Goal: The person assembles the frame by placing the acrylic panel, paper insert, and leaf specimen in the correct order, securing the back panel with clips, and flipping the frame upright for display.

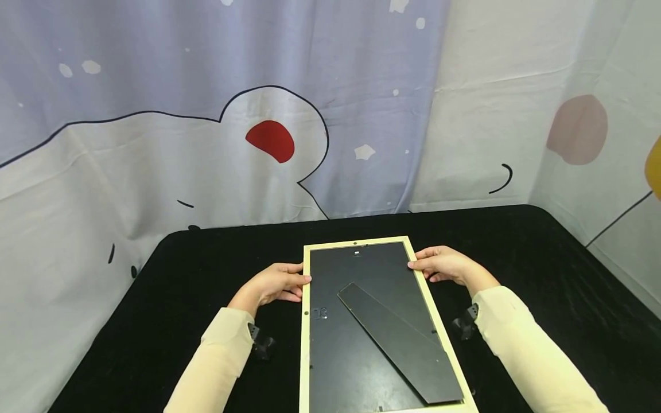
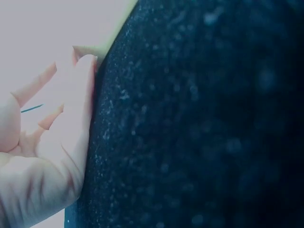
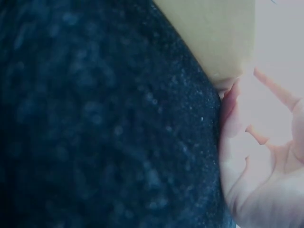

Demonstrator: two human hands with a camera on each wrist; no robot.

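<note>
A picture frame (image 1: 372,338) with a pale yellow border shows its black backing and a folded slanting stand leg (image 1: 400,344) in the head view. My left hand (image 1: 276,284) grips its left edge near the far end, thumb on top of the border. On the opposite edge, my right hand (image 1: 444,265) pinches the border likewise, thumb above and fingers beneath. In the left wrist view the left hand (image 2: 57,128) meets a corner of the pale border; in the right wrist view fingertips of the right hand (image 3: 261,152) touch the frame's side (image 3: 213,38). The front of the frame is hidden.
Black cloth (image 1: 196,298) covers the table under the frame. Behind it hangs a lilac and white patterned curtain (image 1: 361,103), which continues along the right side. A small black wrist device (image 1: 263,344) sits on each sleeve cuff.
</note>
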